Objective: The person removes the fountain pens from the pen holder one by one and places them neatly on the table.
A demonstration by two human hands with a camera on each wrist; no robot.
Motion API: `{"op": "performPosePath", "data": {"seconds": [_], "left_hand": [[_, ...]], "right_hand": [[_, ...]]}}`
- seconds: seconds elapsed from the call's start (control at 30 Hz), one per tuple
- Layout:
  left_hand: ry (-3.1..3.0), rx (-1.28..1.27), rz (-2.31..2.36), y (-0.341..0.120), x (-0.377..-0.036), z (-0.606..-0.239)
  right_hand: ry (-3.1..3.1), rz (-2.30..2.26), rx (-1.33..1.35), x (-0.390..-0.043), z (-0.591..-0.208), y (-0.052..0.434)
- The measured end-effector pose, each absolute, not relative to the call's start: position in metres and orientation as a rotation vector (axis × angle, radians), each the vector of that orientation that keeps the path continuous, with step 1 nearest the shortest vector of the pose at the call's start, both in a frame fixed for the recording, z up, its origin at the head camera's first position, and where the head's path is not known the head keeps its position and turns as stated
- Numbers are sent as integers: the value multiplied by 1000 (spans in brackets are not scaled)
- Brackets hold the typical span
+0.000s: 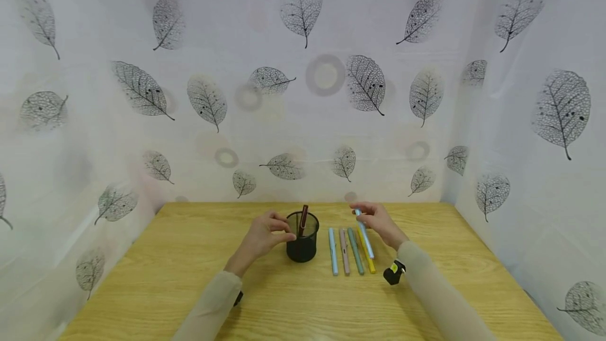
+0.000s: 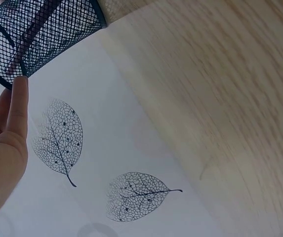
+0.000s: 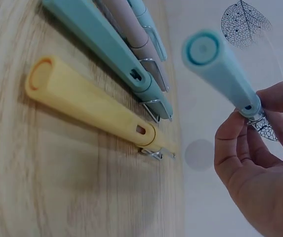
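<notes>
a: head view first. how far along?

b: one dark red pen [image 1: 303, 219] already stands in the black mesh cup [image 1: 302, 243], leaning a bit. four pens still lie on the bench [image 1: 189, 278]: light blue pen [image 1: 333, 251], pink pen [image 1: 344, 252], teal pen [image 1: 355, 251], yellow pen [image 1: 368, 262], side by side at 3 o'clock of the cup. a fifth, the blue pen [image 1: 365, 234], is lifted in the right hand [image 1: 379, 223]. so i'd judge 1 of 6 in, 1 in hand, 4 left.

a: and the left hand [image 1: 262, 236]?

b: at 9 o'clock of the cup, fingers curled round its side, steadying it.

a: which way does the lifted pen point?

b: long axis runs roughly 12 to 6, far end tipped toward 11, near end hanging over the yellow one.

a: left wrist view?

b: mesh cup [image 2: 37, 34] at top left, dark pen faint through the mesh. a left fingertip [image 2: 20, 86] touches the rim; other fingers lie straight beside it. full grip not clear from here.

a: right wrist view?

b: right hand's fingers [image 3: 235, 143] pinch the blue pen [image 3: 220, 69] at the clip end, butt end toward the cam, off the bench. yellow pen [image 3: 89, 103], teal pen [image 3: 106, 49] and pink pen [image 3: 134, 34] lie parallel below, clips all the same way.
</notes>
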State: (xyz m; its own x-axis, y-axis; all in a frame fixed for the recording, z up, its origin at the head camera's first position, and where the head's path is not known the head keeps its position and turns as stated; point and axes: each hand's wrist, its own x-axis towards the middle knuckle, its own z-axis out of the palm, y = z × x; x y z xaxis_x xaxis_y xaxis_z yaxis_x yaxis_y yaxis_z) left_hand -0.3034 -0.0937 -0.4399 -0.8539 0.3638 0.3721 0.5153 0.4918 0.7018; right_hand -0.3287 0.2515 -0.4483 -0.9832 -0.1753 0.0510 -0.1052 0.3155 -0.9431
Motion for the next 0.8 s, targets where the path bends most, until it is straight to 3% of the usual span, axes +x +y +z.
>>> {"op": "performPosePath", "data": {"seconds": [0.8], "left_hand": [[-2545,-787,-1266,-95,-304,-441]], "right_hand": [[2569,-1623,-197,-323,-457,274]]}}
